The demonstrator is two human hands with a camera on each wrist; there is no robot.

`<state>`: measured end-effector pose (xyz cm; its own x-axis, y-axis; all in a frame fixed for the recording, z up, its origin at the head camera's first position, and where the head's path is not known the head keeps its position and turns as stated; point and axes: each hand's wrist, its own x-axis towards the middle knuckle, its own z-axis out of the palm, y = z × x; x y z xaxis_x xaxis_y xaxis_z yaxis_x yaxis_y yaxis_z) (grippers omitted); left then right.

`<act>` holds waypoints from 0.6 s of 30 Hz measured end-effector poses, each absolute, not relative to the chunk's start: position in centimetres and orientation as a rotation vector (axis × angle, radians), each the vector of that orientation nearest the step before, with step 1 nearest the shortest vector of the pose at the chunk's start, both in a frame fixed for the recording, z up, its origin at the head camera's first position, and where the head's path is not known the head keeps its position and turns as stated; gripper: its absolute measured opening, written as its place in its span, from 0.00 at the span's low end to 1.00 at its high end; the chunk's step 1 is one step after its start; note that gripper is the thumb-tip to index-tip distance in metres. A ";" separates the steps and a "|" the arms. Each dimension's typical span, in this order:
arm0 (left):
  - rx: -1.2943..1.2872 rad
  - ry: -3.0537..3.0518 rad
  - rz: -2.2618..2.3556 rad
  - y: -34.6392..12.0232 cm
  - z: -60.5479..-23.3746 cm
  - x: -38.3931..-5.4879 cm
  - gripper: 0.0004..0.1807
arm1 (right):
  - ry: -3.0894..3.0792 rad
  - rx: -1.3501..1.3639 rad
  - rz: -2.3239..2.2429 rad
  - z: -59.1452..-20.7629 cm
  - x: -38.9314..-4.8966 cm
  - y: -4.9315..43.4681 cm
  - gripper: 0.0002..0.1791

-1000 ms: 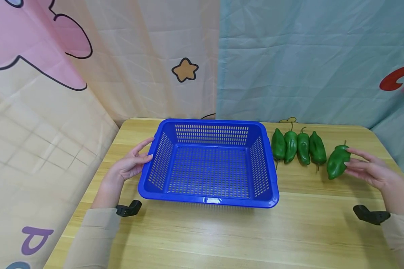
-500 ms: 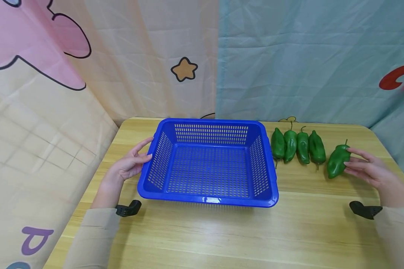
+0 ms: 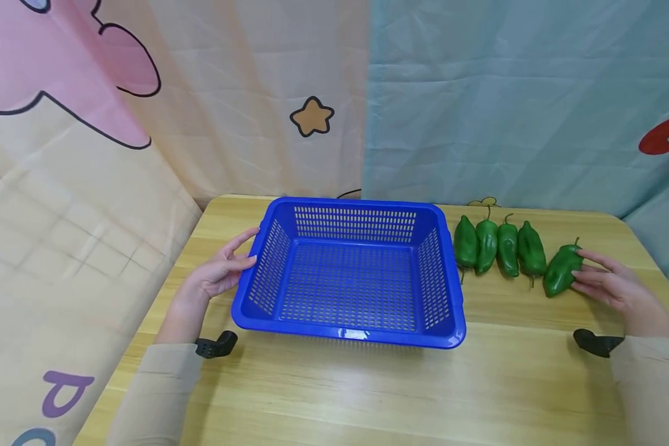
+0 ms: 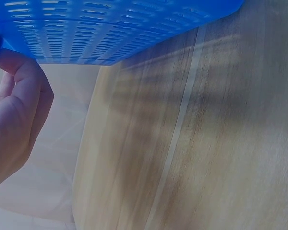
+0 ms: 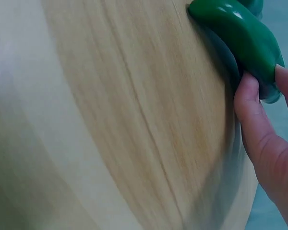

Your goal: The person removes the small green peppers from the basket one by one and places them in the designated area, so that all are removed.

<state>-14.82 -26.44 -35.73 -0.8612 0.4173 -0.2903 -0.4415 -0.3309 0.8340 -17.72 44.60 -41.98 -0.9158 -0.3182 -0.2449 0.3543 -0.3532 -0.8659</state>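
Observation:
In the head view a blue plastic basket (image 3: 323,331) with slotted walls sits in the middle of the wooden table. My left hand (image 3: 220,272) holds its left rim, thumb and fingers at the edge; the left wrist view shows the hand (image 4: 21,100) just under the rim. Over on the right, my right hand (image 3: 610,285) pinches a green pepper (image 3: 560,271) by its right side, stem pointing away. Seen from the right wrist, thumb and fingers close on one end of this glossy pepper (image 5: 249,40), low over the wood.
Several green peppers (image 3: 486,246) lie side by side in a row between the basket and my right hand. The wooden table (image 3: 334,396) runs back to hanging curtains (image 3: 479,124) with printed cartoon shapes.
The held pepper has come closer to the right end of the row, which its edge now nearly meets. My right forearm has shifted slightly left; my left hand stays at the basket.

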 end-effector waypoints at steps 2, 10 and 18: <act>-0.030 1.393 2.205 -26.4 -35.7 -14.9 0.36 | 1.455 0.051 -2.323 -42.2 -17.8 44.6 0.26; -0.026 1.379 2.208 -26.4 -35.5 -14.8 0.38 | 1.596 0.079 -2.316 -42.6 -18.0 44.2 0.23; -0.035 1.385 2.211 -26.4 -35.7 -14.8 0.37 | 1.575 0.139 -2.363 -42.4 -18.6 43.9 0.23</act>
<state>-14.76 -26.41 -35.68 -0.8613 0.4169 -0.2904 -0.4431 -0.3368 0.8308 -18.60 43.88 -42.40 -0.9511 -0.1912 -0.2425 0.2975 -0.3560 -0.8859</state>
